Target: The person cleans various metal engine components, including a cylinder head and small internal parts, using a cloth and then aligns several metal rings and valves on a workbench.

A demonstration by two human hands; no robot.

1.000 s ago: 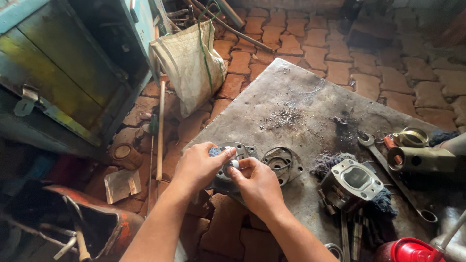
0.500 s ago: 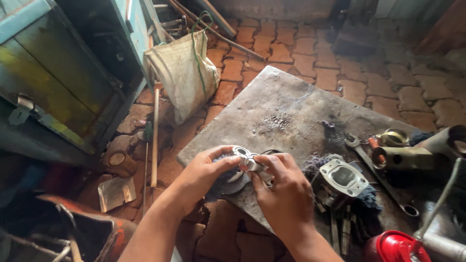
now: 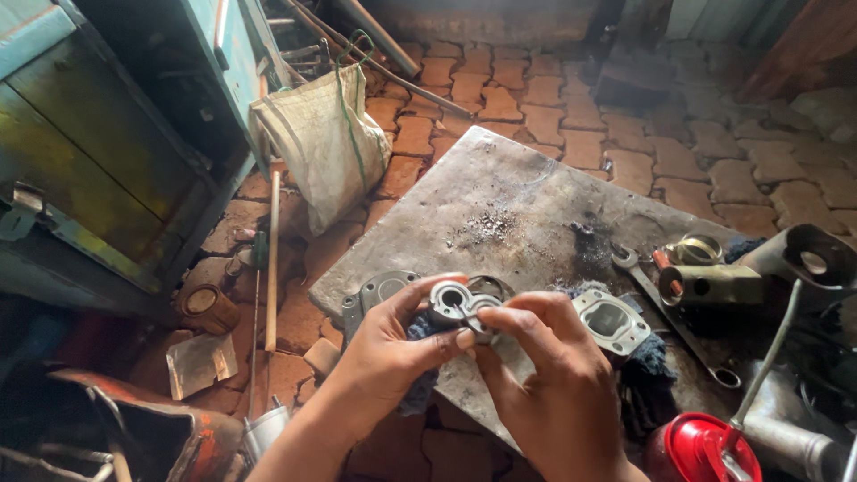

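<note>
Keep the small round metal housing (image 3: 449, 302) steady above the tabletop (image 3: 500, 192) edge, pinched by the left hand (image 3: 393, 348) fingers, while the right hand (image 3: 544, 375) fingers nip its middle squarely, I judge

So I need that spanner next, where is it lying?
In the head view the spanner lies diagonally on the right side of the metal slab, between the square grey casting and the olive-coloured cylinder part.
</note>
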